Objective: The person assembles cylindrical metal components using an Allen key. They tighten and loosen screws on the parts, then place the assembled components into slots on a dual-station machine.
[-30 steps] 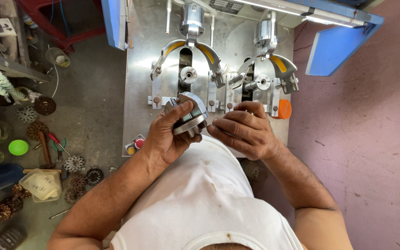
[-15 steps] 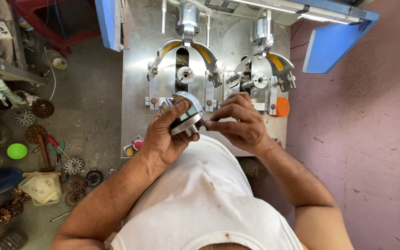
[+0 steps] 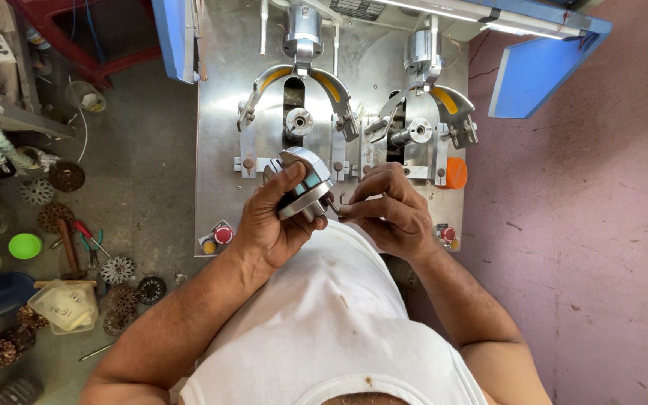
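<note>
A grey concrete floor [image 3: 136,150] on one side and a mauve wall or floor [image 3: 609,225] on the other frame a steel machine plate [image 3: 223,112] that carries 2 round spindle stations, each under a curved arm with a yellow band. An orange cap [image 3: 455,172] sits at the plate's right edge, and red buttons [image 3: 223,235] sit near its 2 lower corners.

The left hand [image 3: 271,221] is closed around a round silver metal part [image 3: 305,184], thumb across its rim, holding it just above the plate's lower edge, in front of the left spindle [image 3: 298,121]. The right hand [image 3: 388,210] is curled, its fingertips pinched at the part's lower right side; what they grip is too small to tell.

On the floor beyond the plate's left edge stand a clear plastic tub [image 3: 65,305] whose contents are unclear, a green bowl [image 3: 25,245] and a clear cup [image 3: 84,96], among scattered dark toothed discs [image 3: 118,270] and red-handled pliers [image 3: 88,238]. Open plate shows between the spindles and the hands; the person's white shirt [image 3: 324,322] presses against the lower edge.
</note>
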